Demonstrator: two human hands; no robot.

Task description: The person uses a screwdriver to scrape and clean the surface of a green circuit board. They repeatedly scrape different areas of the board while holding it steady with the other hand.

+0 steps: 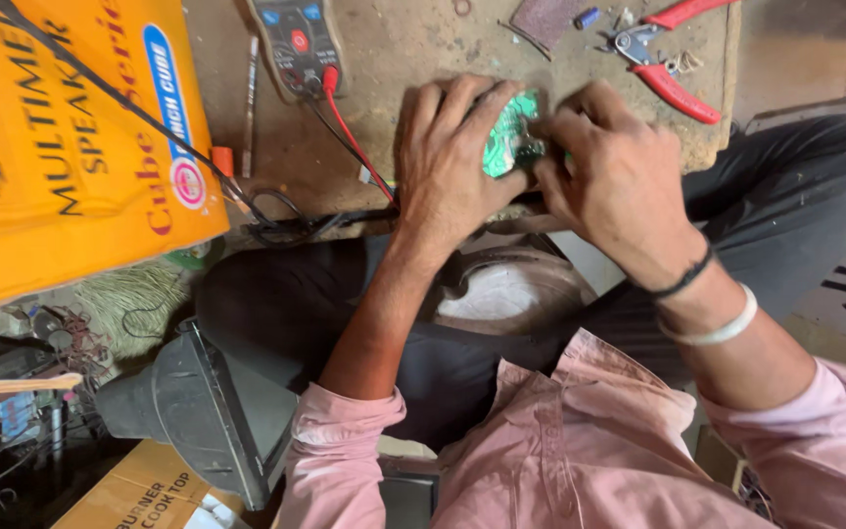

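A small green circuit board (509,132) sits at the near edge of a worn wooden work board (413,49), held between both hands. My left hand (447,157) curls over the board's left side, fingers wrapped on it. My right hand (611,171) presses against its right side, fingertips pinching the edge. Most of the circuit board is hidden under the fingers. My right wrist wears a black band and a white band.
A multimeter (298,41) with red and black leads (350,142) lies at the back left. Red-handled pliers (666,54) lie at the back right. An orange cardboard box (61,137) stands left. A dark speaker casing (203,411) rests below it.
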